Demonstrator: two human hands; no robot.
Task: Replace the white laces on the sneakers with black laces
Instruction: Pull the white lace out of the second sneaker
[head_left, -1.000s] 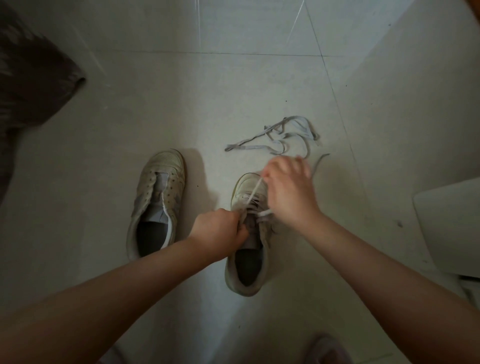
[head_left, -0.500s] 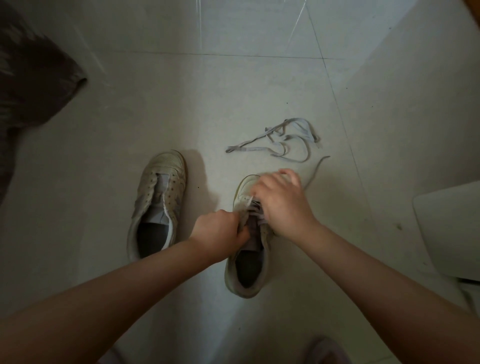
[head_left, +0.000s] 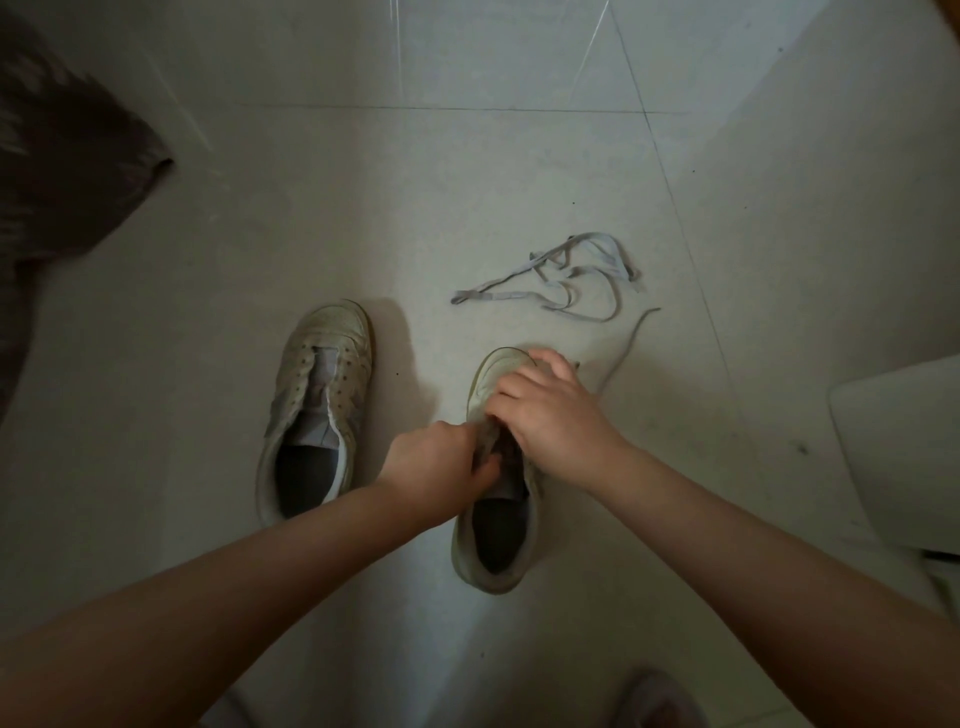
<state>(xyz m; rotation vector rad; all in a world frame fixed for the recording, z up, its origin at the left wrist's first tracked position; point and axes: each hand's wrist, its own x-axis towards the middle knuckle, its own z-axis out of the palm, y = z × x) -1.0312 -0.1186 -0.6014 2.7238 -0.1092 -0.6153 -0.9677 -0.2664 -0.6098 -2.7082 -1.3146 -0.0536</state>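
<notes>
So we've got both hands down on the right sneaker (head_left: 496, 540), which sits on the tiled floor (head_left: 260, 208) with its toe pointing away from us. Our left hand (head_left: 434, 465) is curled at the near side of the lacing area, fingers tucked in around the tongue or eyelet edge, though what exactly it pinches is hidden. Our right hand (head_left: 550, 415) lies over the front of the same shoe with bent fingers pressing into the lace zone; we can't tell if it actually grips a lace. A thin lace end (head_left: 626, 348) trails out from under that hand toward the far right. The left sneaker (head_left: 317, 405) stands just beside, to the left, already unlaced, tongue showing. One loose white lace (head_left: 566, 280) lies in a tangled heap on the floor beyond the right shoe. No black laces in sight from here
</notes>
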